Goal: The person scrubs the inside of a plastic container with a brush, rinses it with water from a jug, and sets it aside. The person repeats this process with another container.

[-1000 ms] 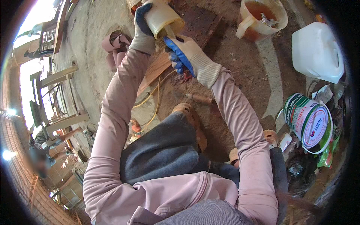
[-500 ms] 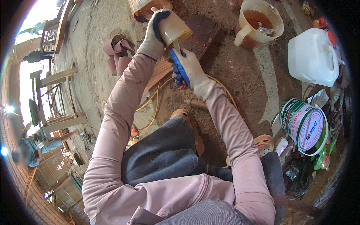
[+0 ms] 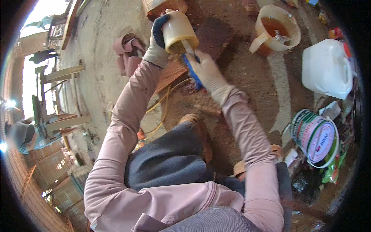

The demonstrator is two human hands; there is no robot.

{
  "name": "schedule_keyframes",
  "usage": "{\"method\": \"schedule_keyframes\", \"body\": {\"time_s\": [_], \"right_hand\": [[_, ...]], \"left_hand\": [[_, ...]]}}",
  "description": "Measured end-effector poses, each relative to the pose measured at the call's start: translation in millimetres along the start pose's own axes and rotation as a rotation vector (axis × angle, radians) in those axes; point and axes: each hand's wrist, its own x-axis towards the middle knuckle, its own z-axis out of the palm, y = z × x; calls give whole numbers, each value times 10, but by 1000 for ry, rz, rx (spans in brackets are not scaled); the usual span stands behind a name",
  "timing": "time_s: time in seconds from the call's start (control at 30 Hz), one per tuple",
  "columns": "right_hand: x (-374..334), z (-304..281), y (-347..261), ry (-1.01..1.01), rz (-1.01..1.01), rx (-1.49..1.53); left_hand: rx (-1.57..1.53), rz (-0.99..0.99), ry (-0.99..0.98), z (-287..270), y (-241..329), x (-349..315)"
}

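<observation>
My left hand (image 3: 158, 44), in a white glove with a dark blue palm, is wrapped round a cloudy plastic cup (image 3: 179, 31). The cup is tilted so that its yellowed mouth faces down toward me. In my right hand (image 3: 205, 71), gloved in white and blue, is a pale flat stick (image 3: 188, 46). Its far end reaches into the cup's mouth, and the tip is hidden inside. Beneath both hands lies a reddish-brown wooden board (image 3: 214, 38) on the dirt floor.
At right stand a plastic jug (image 3: 262, 38) of brown liquid, a white canister (image 3: 324, 67) and a tipped paint bucket (image 3: 313, 135). Sanding-belt-like pink strips (image 3: 126, 58) lie left. A yellow cord (image 3: 167, 102) crosses below the board. Another person (image 3: 25, 135) is at far left.
The cup has turned more mouth-down. My right hand has shifted slightly right and down, and more of the stick shows. My view has shifted a little, so surrounding things sit farther right.
</observation>
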Motion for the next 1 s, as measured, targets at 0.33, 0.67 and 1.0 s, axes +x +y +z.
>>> {"method": "schedule_keyframes", "body": {"time_s": [0.33,0.67,1.0], "right_hand": [[304,-440,-537,275,-657,-1594],[375,-205,-195,-30,-48,-443],[684,-700,-134,141,-531,-1189]], "left_hand": [[61,-152,338,209,-36,-92],[99,-74,216,240,24,273],[94,-95,418,324,-311,195]]}}
